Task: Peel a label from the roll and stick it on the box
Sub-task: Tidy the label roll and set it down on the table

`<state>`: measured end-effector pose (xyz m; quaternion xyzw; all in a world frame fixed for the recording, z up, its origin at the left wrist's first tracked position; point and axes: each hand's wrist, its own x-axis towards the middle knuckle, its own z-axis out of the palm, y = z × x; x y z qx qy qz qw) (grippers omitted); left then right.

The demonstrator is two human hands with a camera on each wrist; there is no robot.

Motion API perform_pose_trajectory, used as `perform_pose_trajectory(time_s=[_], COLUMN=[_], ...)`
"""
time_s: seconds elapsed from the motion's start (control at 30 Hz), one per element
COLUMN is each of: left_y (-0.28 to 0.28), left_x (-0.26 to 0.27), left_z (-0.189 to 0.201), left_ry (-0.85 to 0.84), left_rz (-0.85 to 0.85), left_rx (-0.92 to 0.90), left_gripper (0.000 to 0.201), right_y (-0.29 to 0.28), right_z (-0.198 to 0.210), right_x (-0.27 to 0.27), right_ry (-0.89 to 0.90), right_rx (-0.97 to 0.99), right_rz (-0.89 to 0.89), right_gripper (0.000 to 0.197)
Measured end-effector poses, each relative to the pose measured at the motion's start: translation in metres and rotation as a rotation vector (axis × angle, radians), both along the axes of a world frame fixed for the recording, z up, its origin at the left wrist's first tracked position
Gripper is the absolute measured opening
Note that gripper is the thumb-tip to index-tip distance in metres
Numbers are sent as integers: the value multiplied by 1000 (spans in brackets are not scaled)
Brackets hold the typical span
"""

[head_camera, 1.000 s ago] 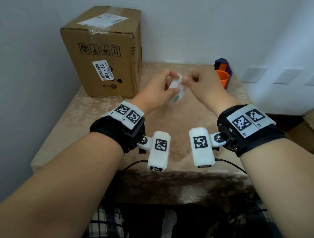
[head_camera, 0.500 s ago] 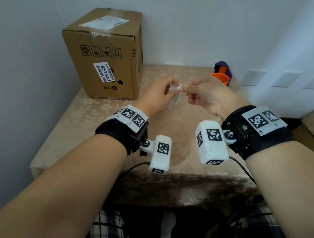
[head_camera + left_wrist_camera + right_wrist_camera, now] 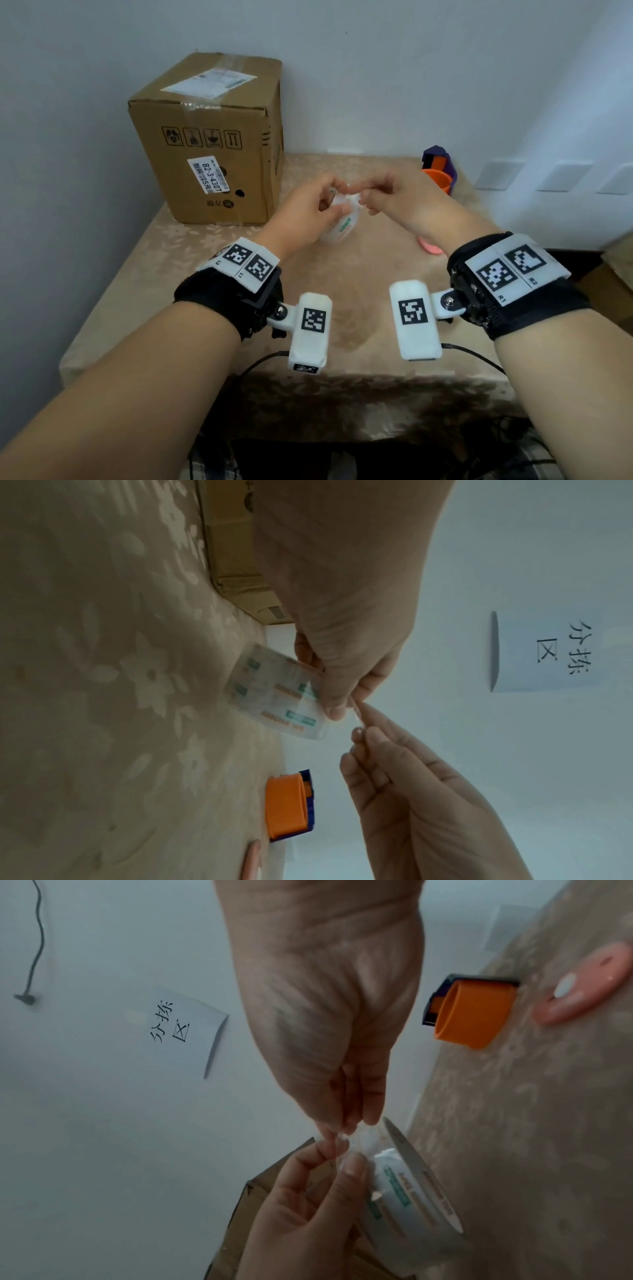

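Observation:
A brown cardboard box (image 3: 209, 144) stands upright at the back left of the table, with a white label on its front and another on top. My left hand (image 3: 320, 210) grips a clear roll of labels (image 3: 344, 224) above the table's middle; the roll (image 3: 274, 693) carries green and orange print. My right hand (image 3: 378, 197) pinches the clear free end of the strip (image 3: 356, 718) at the roll's top edge. In the right wrist view the right fingertips (image 3: 337, 1130) meet the left fingers just above the roll (image 3: 407, 1199).
An orange and purple tape dispenser (image 3: 438, 173) sits at the back right by the wall. A pink oval object (image 3: 430, 246) lies on the beige patterned tablecloth (image 3: 342, 325) under my right wrist. A paper sign (image 3: 537, 651) hangs on the wall.
Both hands have risen slightly and drawn closer together over the roll. The right wrist has turned back to palm-down. The box has not moved.

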<state>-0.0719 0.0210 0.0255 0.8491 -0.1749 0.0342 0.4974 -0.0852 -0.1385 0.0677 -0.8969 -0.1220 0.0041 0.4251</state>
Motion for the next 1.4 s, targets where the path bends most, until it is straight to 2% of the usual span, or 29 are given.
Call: perform_pose_trajectory(time_s=[0.07, 0.27, 0.4, 0.5, 0.6, 0.73, 0.8, 0.9, 0.97, 1.07, 1.2, 1.3, 1.4], left_y=[-2, -4, -3, -4, -5, -7, -10, -13, -15, -22, -33, -36, -33], left_x=[0, -2, -5, -9, -15, -16, -13, -3, 9, 34, 75, 101, 115], left_z=[7, 30, 46, 55, 61, 58, 55, 50, 48, 44, 34, 18, -3], left_ry=[18, 42, 55, 36, -8, -36, -33, 1, -8, -87, -176, -197, -145], left_rz=[-8, -19, -71, -73, -45, -27, -8, 41, 87, 134, 198, 254, 264], left_rx=[-35, -117, -147, -96, -12, 143, 211, 284, 335, 444, 636, 684, 724], left_gripper=[16, 15, 11, 13, 29, 35, 31, 24, 21, 16, 17, 25, 22], right_y=[-2, -3, -6, -5, -6, -15, -25, -40, -49, -57, -58, -53, -50], right_z=[9, 31, 46, 49, 43, 25, 20, 13, 6, -2, -9, -17, -29], right_x=[-2, 1, -2, -7, -10, -9, -4, 10, 24, 46, 71, 90, 103], right_ry=[-40, -331, -368, -375, -366, -11, 48, -6, -43, -80, -107, -125, -139], right_rx=[-40, -452, -575, -653, -517, 69, 216, 162, 116, -37, -279, -359, -412], right_rz=[51, 39, 25, 18, -17, 9, -45, -123, -180, -249, -225, -187, -164], right_gripper=[29, 30, 27, 26, 21, 11, 11, 8, 20, 25, 30, 31, 29])
